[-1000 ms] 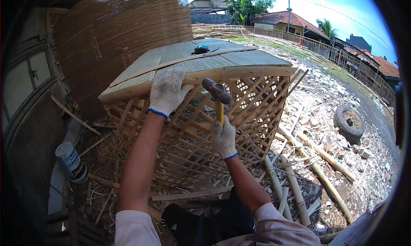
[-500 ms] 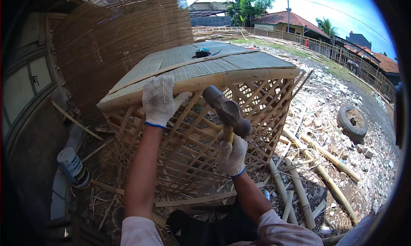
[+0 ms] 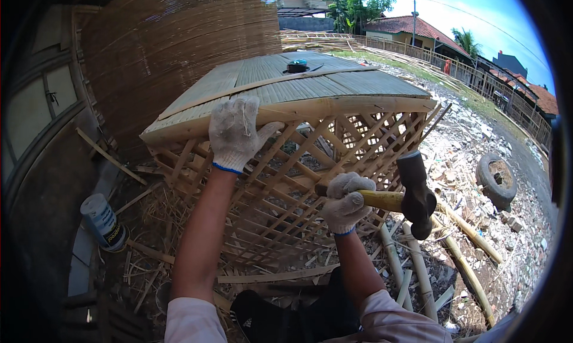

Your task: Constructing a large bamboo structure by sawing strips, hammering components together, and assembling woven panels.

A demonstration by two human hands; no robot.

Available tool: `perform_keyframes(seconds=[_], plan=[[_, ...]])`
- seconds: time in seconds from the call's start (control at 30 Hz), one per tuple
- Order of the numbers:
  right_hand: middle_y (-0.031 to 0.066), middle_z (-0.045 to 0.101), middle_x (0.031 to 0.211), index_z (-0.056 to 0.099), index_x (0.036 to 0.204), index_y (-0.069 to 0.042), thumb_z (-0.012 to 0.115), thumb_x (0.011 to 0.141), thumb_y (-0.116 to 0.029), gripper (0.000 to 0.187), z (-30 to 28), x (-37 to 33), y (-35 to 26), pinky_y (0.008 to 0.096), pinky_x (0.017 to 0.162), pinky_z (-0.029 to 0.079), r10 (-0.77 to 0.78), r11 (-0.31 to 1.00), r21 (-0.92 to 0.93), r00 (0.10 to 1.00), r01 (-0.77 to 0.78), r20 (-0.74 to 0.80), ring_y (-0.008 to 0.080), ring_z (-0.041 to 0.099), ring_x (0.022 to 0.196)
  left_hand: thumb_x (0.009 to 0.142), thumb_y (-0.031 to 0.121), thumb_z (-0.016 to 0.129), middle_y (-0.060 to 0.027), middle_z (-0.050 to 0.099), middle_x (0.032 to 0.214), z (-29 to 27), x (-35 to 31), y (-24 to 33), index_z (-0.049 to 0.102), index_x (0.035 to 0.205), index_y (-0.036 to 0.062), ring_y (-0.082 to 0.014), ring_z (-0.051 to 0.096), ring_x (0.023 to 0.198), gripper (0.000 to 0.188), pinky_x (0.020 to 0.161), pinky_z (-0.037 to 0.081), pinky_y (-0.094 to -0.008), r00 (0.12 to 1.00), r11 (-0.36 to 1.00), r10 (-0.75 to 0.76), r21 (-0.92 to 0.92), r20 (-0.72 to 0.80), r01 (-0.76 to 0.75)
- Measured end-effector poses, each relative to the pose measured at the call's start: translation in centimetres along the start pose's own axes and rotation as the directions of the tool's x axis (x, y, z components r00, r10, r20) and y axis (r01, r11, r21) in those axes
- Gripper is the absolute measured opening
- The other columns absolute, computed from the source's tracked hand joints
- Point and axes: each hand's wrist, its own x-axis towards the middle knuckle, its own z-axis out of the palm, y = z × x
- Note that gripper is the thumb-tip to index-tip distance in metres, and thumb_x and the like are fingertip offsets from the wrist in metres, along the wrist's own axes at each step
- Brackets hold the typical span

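My left hand [image 3: 231, 131], in a whitish knit glove with a blue cuff, lies against the pale bamboo rail [image 3: 322, 108] at the front of a bamboo structure. Its fingers are stretched up over the rail and its thumb sticks out to the right. In my gloved right hand [image 3: 349, 206] is a hammer [image 3: 418, 197], gripped by its yellow wooden handle. The dark double-faced head points right, apart from the bamboo. Below the rail is a criss-cross bamboo lattice [image 3: 280, 191]. A slatted bamboo top [image 3: 250, 74] reaches back from the rail.
On the top sit a dark tape measure [image 3: 296, 65] and a thin bamboo strip [image 3: 265, 84]. A white-and-dark bucket [image 3: 103, 222] stands left. Bamboo poles [image 3: 468, 277], rubble and a tyre [image 3: 496, 181] lie right. A woven bamboo screen [image 3: 179, 62] rises behind.
The hammer has turned from pointing up and away to pointing right, its head lower. My right hand has moved slightly right and up. My left hand remains on the rail.
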Motion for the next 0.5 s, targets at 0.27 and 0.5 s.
perform_keyframes(seconds=[0.27, 0.5], plan=[[0.015, 0.061, 0.07, 0.061, 0.095, -0.003, 0.057, 0.105, -0.025, 0.024, 2.4, -0.8, 1.7, 0.0435, 0.058, 0.046, 0.274, 0.626, -0.771, 0.958, -0.115, 0.08, 0.0359, 0.065, 0.061, 0.086, 0.074, 0.068, -0.0079, 0.067, 0.108, 0.1, -0.3, -1.3, 0.067, 0.118, 0.0098, -0.026, 0.066, 0.103, 0.071, 0.09, 0.052, -0.0453, 0.998, 0.999, 0.042, 0.028, -0.05, -0.041], [0.023, 0.066, 0.073, 0.06, 0.106, -0.001, 0.065, 0.101, -0.021, 0.021, 2.5, 0.8, 1.1, 0.0486, 0.058, 0.051, 0.386, 0.506, -0.833, 0.922, -0.224, -0.014, 0.0453, 0.069, 0.07, 0.086, 0.075, 0.067, -0.0107, 0.066, 0.112, -0.2, -0.5, -1.4, 0.067, 0.12, 0.009, -0.0281, 0.065, 0.105, 0.074, 0.09, 0.052, -0.0459, 0.999, 0.999, 0.039, 0.0, -0.005, -0.039]])
